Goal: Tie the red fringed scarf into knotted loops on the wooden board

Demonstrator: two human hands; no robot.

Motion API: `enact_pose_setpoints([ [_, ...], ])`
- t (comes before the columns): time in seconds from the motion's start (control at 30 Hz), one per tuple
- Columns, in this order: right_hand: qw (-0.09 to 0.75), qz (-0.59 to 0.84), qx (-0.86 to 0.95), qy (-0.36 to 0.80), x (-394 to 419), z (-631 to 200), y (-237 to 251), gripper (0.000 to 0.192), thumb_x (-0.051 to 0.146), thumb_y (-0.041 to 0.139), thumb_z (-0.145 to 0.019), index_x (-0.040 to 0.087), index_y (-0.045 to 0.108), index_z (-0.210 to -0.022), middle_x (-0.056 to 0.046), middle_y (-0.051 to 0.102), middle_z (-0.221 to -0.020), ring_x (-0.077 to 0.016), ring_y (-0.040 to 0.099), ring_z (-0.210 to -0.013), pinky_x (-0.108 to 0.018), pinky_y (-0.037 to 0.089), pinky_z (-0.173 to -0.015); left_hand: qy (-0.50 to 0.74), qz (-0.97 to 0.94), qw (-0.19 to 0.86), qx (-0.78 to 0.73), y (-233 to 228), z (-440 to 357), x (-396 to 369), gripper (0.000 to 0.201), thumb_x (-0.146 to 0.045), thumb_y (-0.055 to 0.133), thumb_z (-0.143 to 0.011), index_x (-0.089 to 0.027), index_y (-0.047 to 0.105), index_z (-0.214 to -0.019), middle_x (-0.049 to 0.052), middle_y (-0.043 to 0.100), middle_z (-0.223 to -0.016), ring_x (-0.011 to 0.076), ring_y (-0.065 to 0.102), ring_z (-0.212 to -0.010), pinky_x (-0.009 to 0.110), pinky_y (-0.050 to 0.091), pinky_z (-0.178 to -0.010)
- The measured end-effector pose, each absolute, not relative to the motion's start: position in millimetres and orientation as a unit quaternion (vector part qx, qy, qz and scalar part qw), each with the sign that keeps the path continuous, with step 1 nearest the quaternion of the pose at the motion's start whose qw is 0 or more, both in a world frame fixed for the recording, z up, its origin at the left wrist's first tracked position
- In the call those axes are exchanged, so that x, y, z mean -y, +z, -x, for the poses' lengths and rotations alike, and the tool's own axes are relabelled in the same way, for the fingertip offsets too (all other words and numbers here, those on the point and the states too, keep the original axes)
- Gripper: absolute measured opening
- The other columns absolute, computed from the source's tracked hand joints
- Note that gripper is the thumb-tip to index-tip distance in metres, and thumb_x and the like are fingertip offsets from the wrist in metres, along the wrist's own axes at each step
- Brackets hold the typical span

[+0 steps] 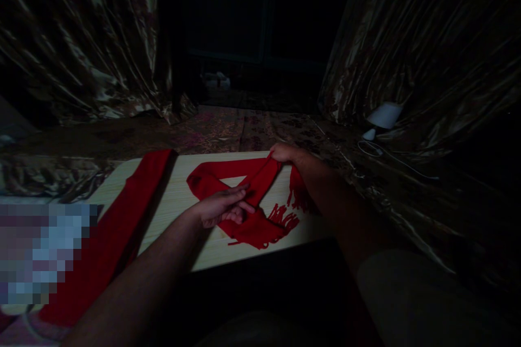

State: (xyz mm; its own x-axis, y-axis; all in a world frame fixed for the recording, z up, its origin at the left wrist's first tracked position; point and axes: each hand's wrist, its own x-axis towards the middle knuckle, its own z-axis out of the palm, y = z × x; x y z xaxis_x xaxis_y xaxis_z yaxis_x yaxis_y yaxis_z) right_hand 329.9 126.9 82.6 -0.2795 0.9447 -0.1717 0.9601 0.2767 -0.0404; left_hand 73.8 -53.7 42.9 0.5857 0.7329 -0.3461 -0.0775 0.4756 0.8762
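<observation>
Dim curtains are hanging around a pale counter, so I am judging much of this by guesswork. I am seeing the left hand pressing flat on a red scarf folded near the counter's middle, fingers extended rather than clenched. The right hand is pinching the scarf's far fold, grip closed on the cloth. A second red cloth is lying along the left edge. If the right hand is pulling too hard, the fold may be slipping from under the left palm, and the fringe is sitting close enough to the near edge to slide off.
</observation>
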Motion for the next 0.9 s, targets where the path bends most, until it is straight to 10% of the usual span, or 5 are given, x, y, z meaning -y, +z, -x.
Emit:
enact_pose_setpoints([
  [0.67, -0.093, -0.597, -0.783, 0.147, -111.7, -338.5, 51.9, 0.030, 0.034, 0.056, -0.096, 0.013, 0.062, -0.118, -0.018, 0.067, -0.122, -0.0250, 0.061, -0.112, -0.033, 0.046, -0.094, 0.264, -0.439, 0.776, -0.368, 38.8, -72.5, 53.0, 0.071, -0.031, 0.054, -0.100, -0.010, 0.022, -0.159, 0.021, 0.074, -0.102, 0.0146, 0.069, -0.060, 0.024, 0.059, -0.059],
  [0.9, 0.004, -0.550, -0.829, 0.097, -95.8, -343.7, 40.1, 0.025, 0.013, 0.049, -0.093, 0.017, 0.063, -0.113, -0.014, 0.071, -0.109, -0.0242, 0.067, -0.099, -0.031, 0.047, -0.083, 0.265, -0.441, 0.774, -0.370, 41.4, -73.3, 54.9, 0.074, -0.033, 0.057, -0.098, -0.009, 0.023, -0.159, 0.020, 0.075, -0.100, 0.0139, 0.069, -0.058, 0.023, 0.058, -0.058],
])
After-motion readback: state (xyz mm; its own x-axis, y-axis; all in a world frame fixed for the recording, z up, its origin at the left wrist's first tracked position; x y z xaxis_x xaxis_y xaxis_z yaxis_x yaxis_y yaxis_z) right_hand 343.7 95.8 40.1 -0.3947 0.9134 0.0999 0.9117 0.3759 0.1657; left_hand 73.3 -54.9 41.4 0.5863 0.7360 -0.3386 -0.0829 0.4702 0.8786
